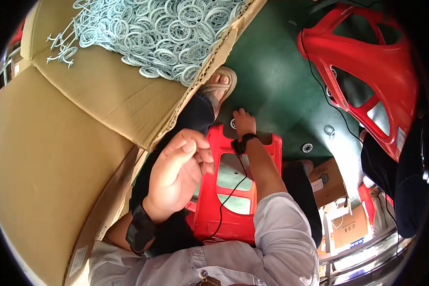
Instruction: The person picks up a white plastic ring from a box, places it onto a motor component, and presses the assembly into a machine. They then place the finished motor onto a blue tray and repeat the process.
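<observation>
My left hand [177, 169] is raised beside the cardboard box, palm showing, its fingers loosely bent and nothing visible in them. Down at the green floor, my right hand [245, 123] reaches past a red plastic stool [207, 202] that lies between my legs. A small black-and-white wheel [233, 124] is at the left side of that hand, partly covered by it. The right fingertips are too small and turned away to show whether they grip anything. Each wrist wears a black band, and a thin black cable runs from the right one across the stool.
A large cardboard box [105, 95] stands at left, holding a heap of pale rings [176, 28]. Another wheel [307, 148] and a clear ring [329, 131] lie on the floor. A bigger red stool [362, 62], a person's dark-clothed leg [383, 157] and a carton [328, 180] are at right.
</observation>
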`<act>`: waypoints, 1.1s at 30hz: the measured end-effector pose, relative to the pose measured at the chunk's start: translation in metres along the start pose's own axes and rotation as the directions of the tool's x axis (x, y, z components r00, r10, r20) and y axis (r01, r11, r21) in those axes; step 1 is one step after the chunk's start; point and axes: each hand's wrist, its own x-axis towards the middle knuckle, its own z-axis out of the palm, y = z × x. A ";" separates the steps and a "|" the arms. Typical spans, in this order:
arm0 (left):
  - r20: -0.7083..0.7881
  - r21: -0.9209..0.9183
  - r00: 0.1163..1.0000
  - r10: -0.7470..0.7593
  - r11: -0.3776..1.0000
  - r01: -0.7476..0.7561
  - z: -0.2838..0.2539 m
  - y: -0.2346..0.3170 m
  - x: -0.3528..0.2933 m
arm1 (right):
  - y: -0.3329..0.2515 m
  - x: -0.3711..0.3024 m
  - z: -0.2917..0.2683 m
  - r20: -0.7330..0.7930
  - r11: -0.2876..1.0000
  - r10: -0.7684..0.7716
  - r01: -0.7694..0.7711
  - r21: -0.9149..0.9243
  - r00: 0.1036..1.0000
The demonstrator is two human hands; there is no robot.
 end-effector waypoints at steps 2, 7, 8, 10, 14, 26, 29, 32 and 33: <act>0.021 -0.014 0.999 -0.031 0.999 0.032 0.002 0.000 0.001 | 0.004 0.005 0.007 -0.028 1.000 0.008 -0.008 0.005 1.000; 0.141 0.013 0.989 -0.054 0.999 0.053 0.006 0.006 0.012 | 0.019 -0.001 -0.030 0.009 0.884 0.120 -0.111 0.454 0.993; 0.036 0.119 0.999 -0.018 0.993 0.013 0.005 0.008 0.012 | 0.006 -0.004 -0.071 0.026 0.723 0.091 -0.084 0.686 0.996; -0.122 0.315 0.990 0.069 0.949 -0.027 0.014 0.004 0.014 | -0.002 -0.029 -0.137 -0.014 0.138 0.028 0.010 0.990 1.000; -0.076 0.471 0.997 -0.006 0.881 0.041 0.034 -0.027 0.017 | -0.046 -0.119 -0.279 -0.218 -0.222 -0.145 0.183 0.958 0.965; -0.186 0.267 0.980 -0.071 0.956 0.120 0.054 -0.009 0.016 | 0.273 -0.184 0.057 -0.168 0.345 0.937 -0.740 0.577 0.305; -0.147 0.285 0.989 -0.030 0.956 0.071 0.034 -0.010 0.014 | 0.265 -0.167 0.088 -0.201 0.279 0.960 -0.709 0.647 0.195; -0.122 0.302 0.992 -0.014 0.952 0.051 0.029 -0.010 0.016 | 0.260 -0.154 0.092 -0.155 0.180 0.983 -0.670 0.720 0.098; -0.125 0.305 0.992 -0.015 0.951 0.053 0.029 -0.010 0.017 | 0.259 -0.149 0.090 -0.098 0.119 0.993 -0.650 0.751 0.068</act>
